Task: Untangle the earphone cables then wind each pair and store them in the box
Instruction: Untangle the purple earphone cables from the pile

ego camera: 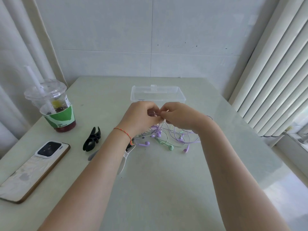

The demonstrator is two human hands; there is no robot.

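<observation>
**Both hands pinching a strand above the tangle**

While I watch through the head camera, the nearest thing on the surface (166,189) is the phone (33,170) lying at the near left, with a black hair claw (92,140) just beyond it. A white clip-like object (124,160) peeks out from under the left forearm; I cannot tell what it is.

Farther in, at the middle of the surface, lies the tangle of earphone cables (168,137), purple and mint strands crossing each other, with buds splayed toward the near side. Directly above its far edge, the left hand (140,116) and the right hand (181,116) meet fingertip to fingertip. Each grip is closed in a pinch on a thin purple strand (154,114) held between them, and the rest of the cable hangs down from the hands into the heap.

The relation that matters: the tangle sits below and slightly near of both hands, and the pinched strand runs left to right between them. Neither hand is clearly closer to the heap. I judge that drawing the hands apart along that line, or lifting, would show where the strand is caught.

Just beyond the hands, the clear box (158,94) stands open with nothing visible inside. At the far left stands a drink cup (53,105) with a straw, well apart from the work.
</observation>
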